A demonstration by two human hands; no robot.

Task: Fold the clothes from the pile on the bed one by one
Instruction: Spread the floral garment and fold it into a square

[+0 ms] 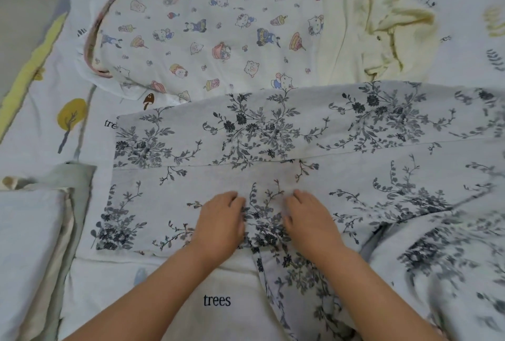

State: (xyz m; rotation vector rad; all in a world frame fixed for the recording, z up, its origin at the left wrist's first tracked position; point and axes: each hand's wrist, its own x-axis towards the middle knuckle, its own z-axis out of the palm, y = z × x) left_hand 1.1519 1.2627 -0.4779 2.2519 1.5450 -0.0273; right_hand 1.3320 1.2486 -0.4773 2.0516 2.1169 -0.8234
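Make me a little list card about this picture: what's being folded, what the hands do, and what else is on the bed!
Being folded: floral garment, spread flat, top strip already folded over
Left hand: fingers curled, resting on the floral garment
Right hand: same, beside the left
Waiting: cartoon-print garment and pale yellow garment, farther up the bed
Done: folded stack, at the left
Underneath: bedsheet printed "trees"
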